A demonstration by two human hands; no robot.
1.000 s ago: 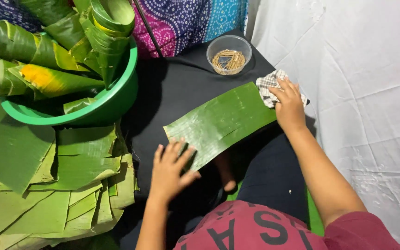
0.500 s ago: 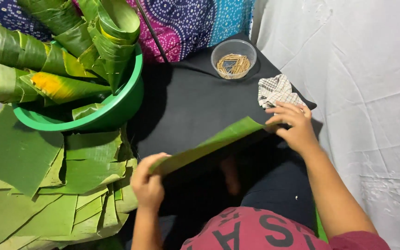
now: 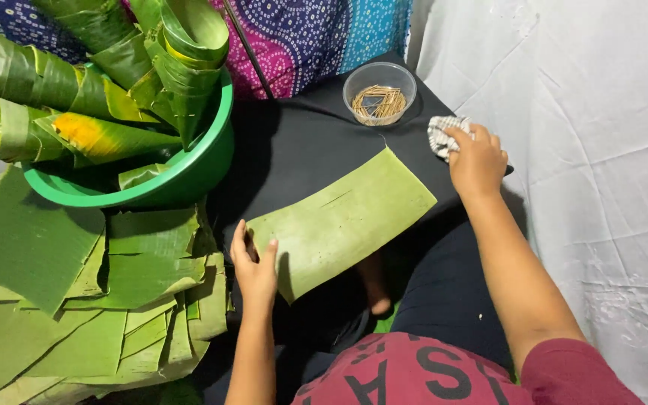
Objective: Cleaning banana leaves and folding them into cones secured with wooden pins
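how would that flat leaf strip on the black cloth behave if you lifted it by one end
The leaf strip looks thin and flat, so it would probably sag and weigh little. A faint split shows along its grain, so it may tear if pulled. The left hand touches its lower end.

Green basin (image 3: pixel 189 176) beside bare black cloth (image 3: pixel 301 150)

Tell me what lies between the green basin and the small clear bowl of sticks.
In the head view, only bare black cloth lies between the green basin and the clear bowl of sticks; a thin dark rod slants past behind it.
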